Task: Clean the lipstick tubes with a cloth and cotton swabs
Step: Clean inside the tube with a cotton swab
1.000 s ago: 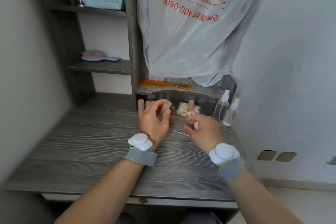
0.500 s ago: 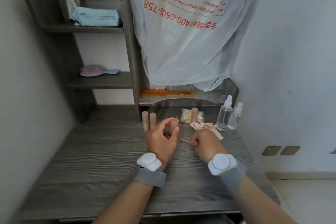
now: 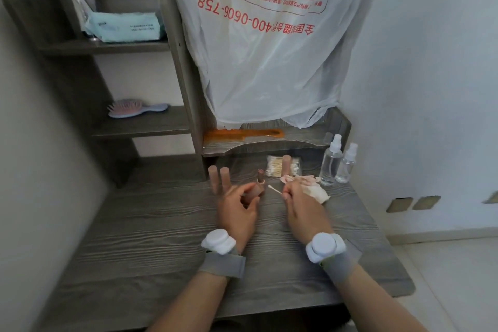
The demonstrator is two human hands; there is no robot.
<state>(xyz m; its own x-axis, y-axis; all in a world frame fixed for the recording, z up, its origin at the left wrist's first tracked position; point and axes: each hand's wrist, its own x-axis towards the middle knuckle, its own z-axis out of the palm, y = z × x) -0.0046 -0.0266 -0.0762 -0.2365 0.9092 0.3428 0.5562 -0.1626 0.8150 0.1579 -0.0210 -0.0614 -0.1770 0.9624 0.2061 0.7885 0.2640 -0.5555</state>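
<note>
At the near edge of the counter [image 3: 134, 237], two bare forearms are seen, each strapped with a grey band carrying a white round device [image 3: 218, 241]. Just beyond these, the left hand [image 3: 237, 210] is curled round a brown lipstick tube [image 3: 254, 191], which is held above the middle of the counter with its narrower end turned up and away. To its right, the right hand [image 3: 301, 207] is closed in a pinch on the shaft of a cotton swab [image 3: 275, 189]. The swab's white tip is pointed at the held tube and is seen just beside it; whether the two touch cannot be told. A crumpled pinkish-white cloth [image 3: 315, 191] is laid on the counter just behind the right hand and is partly hidden by it.

Farther back, two capped tubes [image 3: 213, 178] are stood upright side by side left of the held tube. A third tube [image 3: 286, 167] is stood in front of a clear pack of cotton swabs [image 3: 273, 170]. Two clear spray bottles [image 3: 331, 162] are placed next to each other near the right wall. Above these, an orange comb [image 3: 242, 134] is laid on a low shelf. On the shelves to the left, a hairbrush [image 3: 134, 110] and, higher up, a pale blue tissue pack [image 3: 126, 27] are kept. A white plastic bag [image 3: 269, 62] with red print is hung over the back.
</note>
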